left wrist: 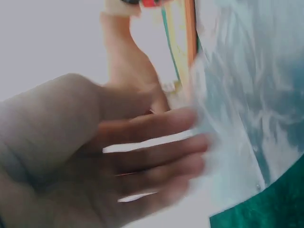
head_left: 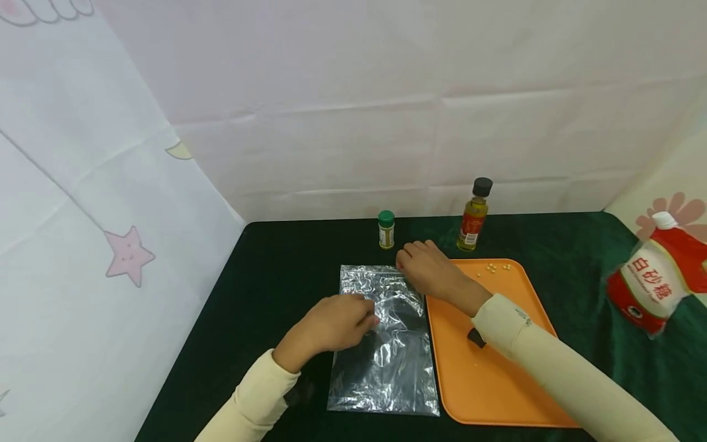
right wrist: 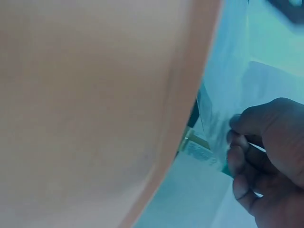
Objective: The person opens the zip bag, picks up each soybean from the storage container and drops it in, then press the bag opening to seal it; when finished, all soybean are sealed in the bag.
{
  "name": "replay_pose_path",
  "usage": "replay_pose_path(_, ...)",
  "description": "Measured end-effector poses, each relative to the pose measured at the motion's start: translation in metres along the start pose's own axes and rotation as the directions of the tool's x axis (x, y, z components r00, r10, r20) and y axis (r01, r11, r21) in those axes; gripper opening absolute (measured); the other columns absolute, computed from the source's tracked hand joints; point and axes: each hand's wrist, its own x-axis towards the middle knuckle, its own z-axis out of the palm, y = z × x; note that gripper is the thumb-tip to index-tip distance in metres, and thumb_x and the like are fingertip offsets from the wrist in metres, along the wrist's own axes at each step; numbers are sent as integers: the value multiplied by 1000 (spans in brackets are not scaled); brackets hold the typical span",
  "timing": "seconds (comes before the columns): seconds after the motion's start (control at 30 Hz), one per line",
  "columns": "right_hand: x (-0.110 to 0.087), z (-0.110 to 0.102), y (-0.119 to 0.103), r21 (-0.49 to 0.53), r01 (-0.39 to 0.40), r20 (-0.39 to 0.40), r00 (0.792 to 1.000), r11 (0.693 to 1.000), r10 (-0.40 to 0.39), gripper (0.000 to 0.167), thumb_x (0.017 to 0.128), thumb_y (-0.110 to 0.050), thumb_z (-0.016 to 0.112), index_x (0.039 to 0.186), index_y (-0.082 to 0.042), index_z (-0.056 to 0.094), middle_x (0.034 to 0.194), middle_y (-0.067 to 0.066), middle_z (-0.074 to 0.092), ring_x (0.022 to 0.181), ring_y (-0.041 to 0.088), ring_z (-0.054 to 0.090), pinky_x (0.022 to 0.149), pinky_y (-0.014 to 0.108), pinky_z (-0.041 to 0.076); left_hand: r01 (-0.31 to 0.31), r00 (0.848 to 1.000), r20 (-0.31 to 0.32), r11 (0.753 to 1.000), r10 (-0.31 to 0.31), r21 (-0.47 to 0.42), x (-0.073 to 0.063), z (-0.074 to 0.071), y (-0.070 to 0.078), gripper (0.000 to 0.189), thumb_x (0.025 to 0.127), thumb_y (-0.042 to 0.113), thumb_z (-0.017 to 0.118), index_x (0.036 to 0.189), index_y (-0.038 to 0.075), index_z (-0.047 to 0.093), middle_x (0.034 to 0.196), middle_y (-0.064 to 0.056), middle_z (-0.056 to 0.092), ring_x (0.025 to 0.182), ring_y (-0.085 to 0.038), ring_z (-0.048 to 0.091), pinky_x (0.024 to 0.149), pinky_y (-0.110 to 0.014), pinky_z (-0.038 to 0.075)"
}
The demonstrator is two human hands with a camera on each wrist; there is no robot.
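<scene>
Nearest the person, two cream sleeves reach out over a desk point(head_left: 265, 258) covered in dark green cloth. A clear plastic bag point(head_left: 386, 356) lies flat on the cloth, just left of an orange tray point(head_left: 486, 380) and touching its left edge.

The left hand point(head_left: 337, 320) rests on the bag's left side at about mid-height, its fingers point(left wrist: 156, 156) nearly straight and laid flat against the plastic, pressing rather than gripping. The left wrist view is blurred but shows the same fingers side by side on the crinkled film.

Farther on, the right hand point(head_left: 428, 270) sits at the bag's top right corner, beside the tray's upper left corner. Its fingers point(right wrist: 237, 161) are curled at the edge of the plastic; whether they pinch the film or only press on it I cannot tell.

A few small yellow kernels point(head_left: 493, 267) lie at the far end of the tray. Beyond the bag stands a small jar with a green lid point(head_left: 386, 229), and to its right an oil bottle with a black cap point(head_left: 474, 215), both upright. Well off to the right, a red and white pouch point(head_left: 652, 276) lies tilted on the cloth.
</scene>
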Motion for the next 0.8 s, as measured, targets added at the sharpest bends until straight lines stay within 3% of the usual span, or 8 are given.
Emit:
replay_pose_path(0.1, -7, -10, -4, -16, 21, -63, 998, 1000, -22, 11, 95, -16, 70, 103, -10, 65, 96, 3, 60, 87, 22, 55, 72, 32, 40, -7, 963, -270, 998, 22, 56, 24, 2, -15, 13, 101, 23, 63, 95, 13, 70, 82, 4, 56, 71, -12, 50, 62, -29, 43)
replay_pose_path(0.17, -11, -14, -7, -31, 34, -87, 995, 999, -37, 10, 96, -17, 67, 103, -10, 65, 97, 3, 59, 88, 22, 53, 73, 32, 40, 11, 931, -364, 998, 10, 55, 40, 4, -26, 13, 100, 23, 64, 98, 13, 71, 89, 2, 58, 78, -16, 50, 70, -33, 41)
replay_pose_path(0.23, -15, -16, -9, -54, 50, -98, 994, 997, -55, 11, 97, -18, 64, 104, -9, 64, 97, 3, 58, 88, 23, 52, 73, 33, 40, 27, 935, -352, 1000, -30, -13, 55, 5, -34, 16, 100, 27, 64, 100, 14, 73, 93, 3, 60, 82, -15, 51, 73, -37, 38)
replay_pose_path(0.3, -17, -17, -10, -77, 54, -105, 993, 996, -62, 12, 97, -19, 61, 104, -9, 64, 97, 3, 58, 89, 23, 51, 74, 33, 39, 39, 961, -268, 991, -72, -128, 67, 4, -37, 19, 102, 29, 61, 102, 14, 74, 90, 6, 62, 79, -12, 53, 76, -37, 37)
replay_pose_path(0.4, -18, -16, -11, -103, 69, -128, 988, 992, -82, 13, 97, -21, 61, 104, -10, 63, 97, 3, 58, 89, 23, 50, 74, 33, 39, 55, 985, -140, 956, -99, -289, 77, 3, -39, 23, 103, 30, 60, 101, 13, 75, 81, 6, 65, 65, -9, 55, 71, -35, 42)
replay_pose_path(0.5, -19, -14, -13, -139, 89, -154, 982, 986, -110, 14, 96, -22, 63, 104, -9, 63, 98, 4, 58, 87, 23, 49, 72, 33, 38, 74, 989, -87, 911, -119, -405, 82, 4, -38, 20, 102, 26, 61, 99, 12, 74, 80, 2, 68, 58, -11, 55, 59, -29, 46)
replay_pose_path(0.63, -19, -14, -17, -221, 120, -154, 976, 968, -156, 22, 95, -26, 66, 106, -7, 64, 99, 5, 58, 88, 24, 48, 71, 33, 38, 90, 980, -119, 886, -160, -454, 82, 6, -36, 16, 101, 23, 64, 93, 13, 73, 81, 2, 69, 59, -11, 56, 52, -26, 46)
replay_pose_path(0.8, -17, -18, -22, -281, 153, -128, 972, 947, -195, 29, 94, -31, 66, 108, -6, 63, 103, 7, 58, 91, 26, 46, 74, 35, 37, 99, 962, -199, 916, -189, -388, 84, 7, -34, 15, 100, 20, 64, 90, 14, 73, 76, 5, 65, 56, -11, 55, 50, -25, 45)
